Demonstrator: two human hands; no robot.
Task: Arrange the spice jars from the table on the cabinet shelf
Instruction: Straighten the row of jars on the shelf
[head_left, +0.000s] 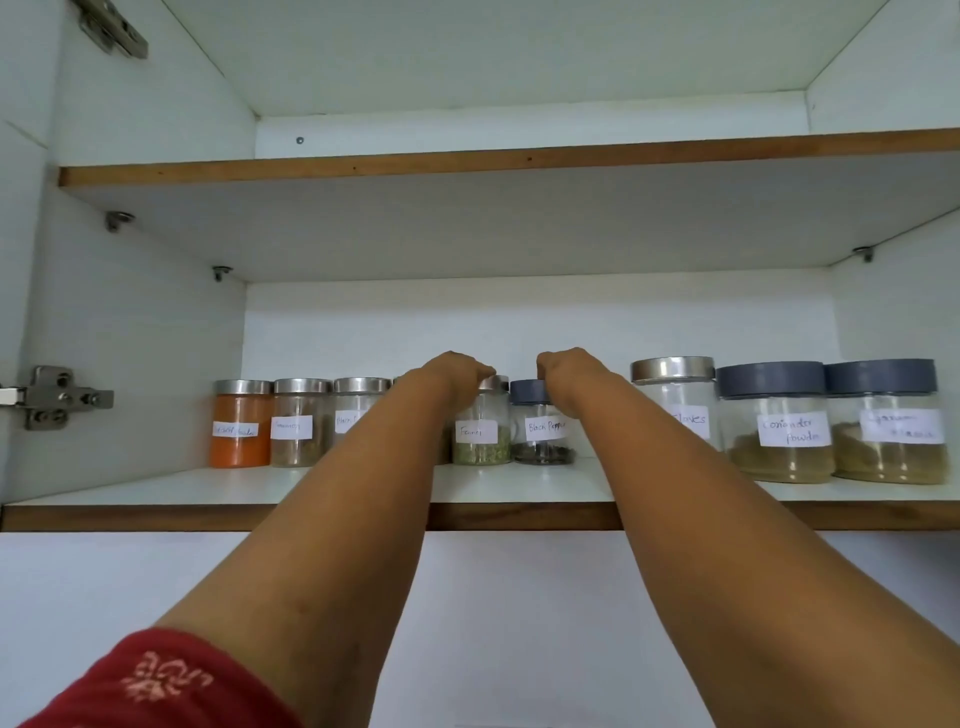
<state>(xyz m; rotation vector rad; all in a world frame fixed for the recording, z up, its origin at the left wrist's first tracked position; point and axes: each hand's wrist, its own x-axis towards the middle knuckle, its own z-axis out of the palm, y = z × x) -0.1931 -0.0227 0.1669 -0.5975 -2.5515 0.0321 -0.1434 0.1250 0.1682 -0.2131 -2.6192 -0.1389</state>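
While both hands' fingers curl over lids, fennel jar (480, 434) sits under left hand (457, 370).

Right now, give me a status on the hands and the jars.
Left hand grips steel-lidded fennel jar. Right hand grips grey-lidded black pepper jar. Both on white cabinet shelf; neighbours close.

A metal door hinge (54, 396) sits on the cabinet's left wall, another hinge (111, 26) higher up
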